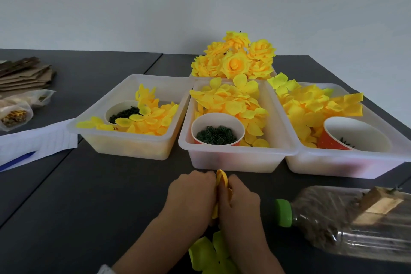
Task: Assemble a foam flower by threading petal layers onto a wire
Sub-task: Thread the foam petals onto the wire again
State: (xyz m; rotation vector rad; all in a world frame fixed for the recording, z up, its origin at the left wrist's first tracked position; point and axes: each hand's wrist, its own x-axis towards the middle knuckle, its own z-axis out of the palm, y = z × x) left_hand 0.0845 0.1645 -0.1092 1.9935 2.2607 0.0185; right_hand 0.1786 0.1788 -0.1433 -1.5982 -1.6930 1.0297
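— Where's the piece you're working on?

— Low in the middle of the bench (93,196), just in front of the centre tray (235,158). Your left hand (189,196) and right hand (240,202) are pressed together around a yellow petal layer (221,179); only its folded top edge and a sliver lower down show between them.

— Are your fingers closed on it?

— Both hands look curled shut around the foam, knuckles up. The fingertips themselves are hidden, and I can't see the wire at all.

— How will it behave?

— My guess: almost weightless, soft, and quick to crease. It bends where you pinch it, so squeeze lightly. Foam this thin may tear at the centre hole if you drag it sideways along the wire.

— So where should you hold it?

— Near the middle, close to the hole, not out on the petal tips, which would just flop. More loose petals (209,251) lie under your right wrist for the next layer, and finished flowers (235,58) sit behind the trays.
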